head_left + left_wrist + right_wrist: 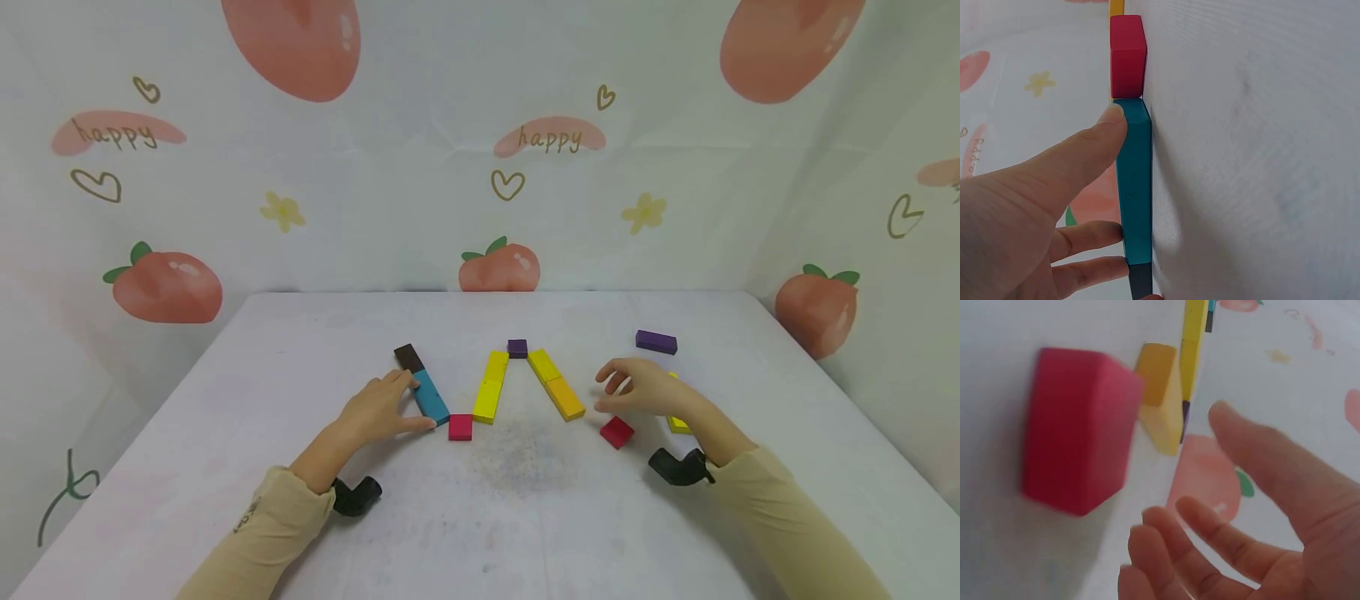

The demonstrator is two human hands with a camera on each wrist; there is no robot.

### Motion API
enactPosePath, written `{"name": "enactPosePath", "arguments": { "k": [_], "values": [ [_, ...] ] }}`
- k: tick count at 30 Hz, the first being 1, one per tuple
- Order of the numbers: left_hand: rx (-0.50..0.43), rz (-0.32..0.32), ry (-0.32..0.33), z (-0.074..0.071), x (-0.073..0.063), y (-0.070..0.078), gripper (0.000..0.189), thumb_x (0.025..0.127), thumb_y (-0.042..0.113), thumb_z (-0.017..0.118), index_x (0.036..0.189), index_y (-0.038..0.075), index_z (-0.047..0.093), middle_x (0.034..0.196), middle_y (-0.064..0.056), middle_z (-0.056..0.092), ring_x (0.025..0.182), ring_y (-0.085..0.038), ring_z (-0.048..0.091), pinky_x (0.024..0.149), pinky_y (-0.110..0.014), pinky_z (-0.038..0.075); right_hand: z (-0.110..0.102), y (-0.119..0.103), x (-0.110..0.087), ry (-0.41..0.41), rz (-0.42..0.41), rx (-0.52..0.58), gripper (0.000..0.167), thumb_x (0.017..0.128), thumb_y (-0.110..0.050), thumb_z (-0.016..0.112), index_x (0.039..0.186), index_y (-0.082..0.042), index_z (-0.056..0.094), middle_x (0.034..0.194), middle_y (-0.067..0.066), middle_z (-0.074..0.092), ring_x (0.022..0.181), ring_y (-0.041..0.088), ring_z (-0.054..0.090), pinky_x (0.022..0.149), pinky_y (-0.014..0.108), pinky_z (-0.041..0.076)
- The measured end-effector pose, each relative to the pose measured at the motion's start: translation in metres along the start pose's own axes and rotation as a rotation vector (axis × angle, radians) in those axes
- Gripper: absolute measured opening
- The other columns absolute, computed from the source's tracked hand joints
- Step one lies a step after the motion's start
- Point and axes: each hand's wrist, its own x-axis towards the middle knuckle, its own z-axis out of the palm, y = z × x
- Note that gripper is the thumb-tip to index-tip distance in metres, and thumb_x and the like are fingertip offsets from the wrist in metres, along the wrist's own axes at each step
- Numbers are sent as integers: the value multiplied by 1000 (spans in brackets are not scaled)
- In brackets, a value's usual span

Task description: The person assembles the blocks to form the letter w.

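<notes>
My left hand point(381, 408) lies over a blue block point(431, 398). Its thumb touches the block's near end, and the fingertips rest along its side close to a black block point(408, 357). In the left wrist view the blue block point(1135, 187) meets a red block point(1127, 62) end to end. My right hand point(637, 388) hovers with loosely bent fingers and nothing between them. Below it sits a second red block point(617, 432), turned at an angle and large in the right wrist view. A yellow block point(679, 424) is partly hidden behind the right wrist.
The row continues with yellow blocks point(491, 387), a small purple block point(517, 348), another yellow block point(543, 364) and an orange block point(565, 399), forming a zigzag. A long purple block point(656, 342) lies at the back right. Patterned cloth point(420, 167) hangs behind the white table point(465, 517).
</notes>
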Motion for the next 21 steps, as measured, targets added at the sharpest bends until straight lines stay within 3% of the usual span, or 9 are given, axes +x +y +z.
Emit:
{"name": "enactPosePath", "arguments": {
  "k": [7,21],
  "values": [
    [0,-6,-4,0,0,0,66,77,47,71,122,4,52,130,-17,50,101,-33,53,86,-48,51,4,11,-10,-27,-19,24,49,77,-35,75,111,-5,57,101,9,63,89,19,61,81,37,53],
    [-7,-16,-8,0,1,1,65,77,47,71,122,4,52,131,-18,50,103,-34,52,86,-49,51,9,18,-17,-105,-123,75,48,74,-24,78,109,-2,54,95,8,60,77,14,56,69,21,49]
  ]
}}
